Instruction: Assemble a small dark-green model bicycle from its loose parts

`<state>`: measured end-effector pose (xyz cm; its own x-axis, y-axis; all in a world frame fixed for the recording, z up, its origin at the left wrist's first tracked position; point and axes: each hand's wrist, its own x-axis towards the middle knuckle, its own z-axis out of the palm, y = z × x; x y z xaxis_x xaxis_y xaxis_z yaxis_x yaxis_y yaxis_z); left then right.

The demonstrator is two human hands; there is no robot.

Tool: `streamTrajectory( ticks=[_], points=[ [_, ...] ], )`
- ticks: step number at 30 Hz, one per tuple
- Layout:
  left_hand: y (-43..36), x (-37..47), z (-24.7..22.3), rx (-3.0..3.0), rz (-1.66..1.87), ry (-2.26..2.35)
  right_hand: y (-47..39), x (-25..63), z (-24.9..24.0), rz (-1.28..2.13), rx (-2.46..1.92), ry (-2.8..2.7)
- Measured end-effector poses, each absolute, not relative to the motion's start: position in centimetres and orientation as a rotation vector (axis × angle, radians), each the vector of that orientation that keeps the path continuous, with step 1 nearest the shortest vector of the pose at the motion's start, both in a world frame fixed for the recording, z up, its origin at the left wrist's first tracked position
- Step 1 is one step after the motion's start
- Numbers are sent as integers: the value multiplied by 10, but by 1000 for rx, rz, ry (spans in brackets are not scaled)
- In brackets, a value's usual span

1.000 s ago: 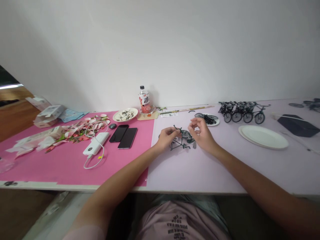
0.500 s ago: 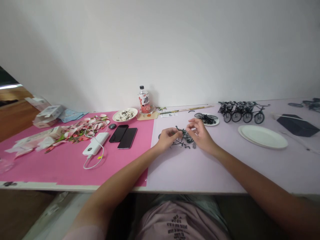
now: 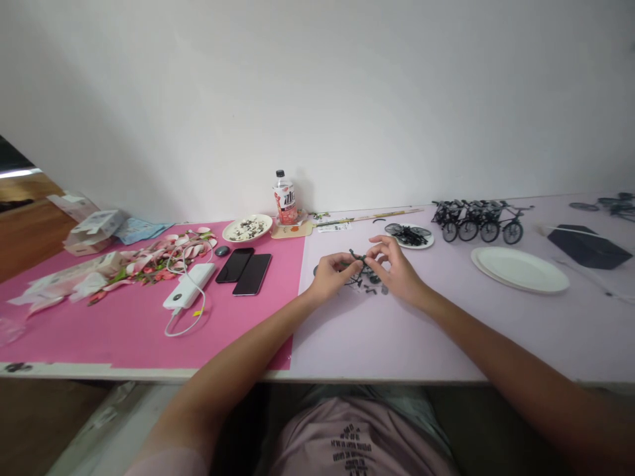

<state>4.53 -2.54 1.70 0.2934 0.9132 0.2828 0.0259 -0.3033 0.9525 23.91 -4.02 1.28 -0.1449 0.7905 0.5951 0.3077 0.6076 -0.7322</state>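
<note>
From the head view, I see the left hand (image 3: 331,274) pinching a small dark frame (image 3: 357,255) between thumb and fingers, just above the table (image 3: 397,344) at its middle. The right hand (image 3: 397,268) meets it there, thumb and forefinger drawn in at the frame's top; whether they grip the frame or a small part, I cannot tell. A few loose bits (image 3: 373,289) lie just beneath the fingers. As for progress, a row of little bikes (image 3: 476,221) stands upright near the wall, apparently finished, while the piece in hand looks only partly put together, most of it hidden by the fingers. More seems left to do: wheels (image 3: 421,232) and dark parts (image 3: 407,233) are heaped on a dish (image 3: 426,244) beyond the right hand. Further right sit two white plates (image 3: 526,271), one overlapping the other.
</note>
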Motion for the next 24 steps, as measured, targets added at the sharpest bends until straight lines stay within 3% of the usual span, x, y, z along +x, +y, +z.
streamTrajectory(
  ticks=[24],
  points=[
    [-32,45,24,1663,1146,860,-35,236,7,732,-938,-1480]
  ],
)
